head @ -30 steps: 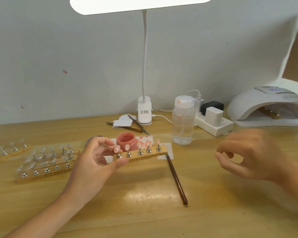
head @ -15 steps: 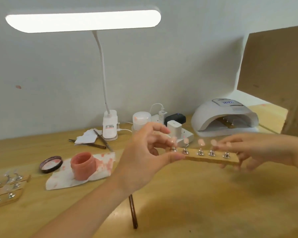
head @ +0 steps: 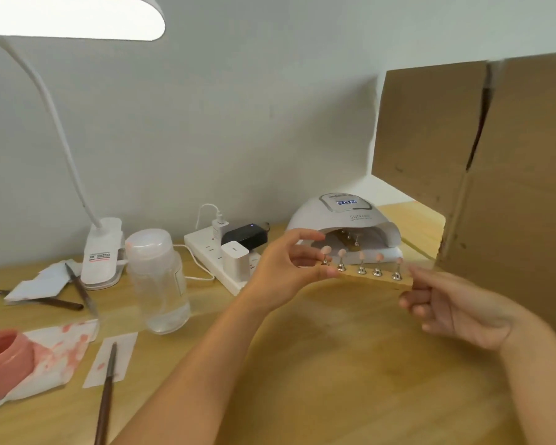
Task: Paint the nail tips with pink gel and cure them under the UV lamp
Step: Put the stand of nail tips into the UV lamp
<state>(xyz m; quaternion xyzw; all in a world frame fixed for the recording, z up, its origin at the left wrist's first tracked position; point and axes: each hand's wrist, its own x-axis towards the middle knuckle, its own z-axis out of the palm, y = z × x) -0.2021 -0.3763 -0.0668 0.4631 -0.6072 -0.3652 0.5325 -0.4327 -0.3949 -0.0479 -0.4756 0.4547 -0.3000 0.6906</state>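
bright | desk lamp [head: 71, 14] glares upper left | soft shadows | right hand [head: 456, 303] blurred | edges bowed

5 pink nail tips [head: 342, 252] on a tan wooden strip [head: 374, 279]; white UV lamp [head: 341, 216]; pink-stained white paper [head: 61, 351], lower left.

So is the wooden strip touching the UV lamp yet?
Apart. The head view shows the wooden strip held in the air in front of the UV lamp, both hands pinching its ends.
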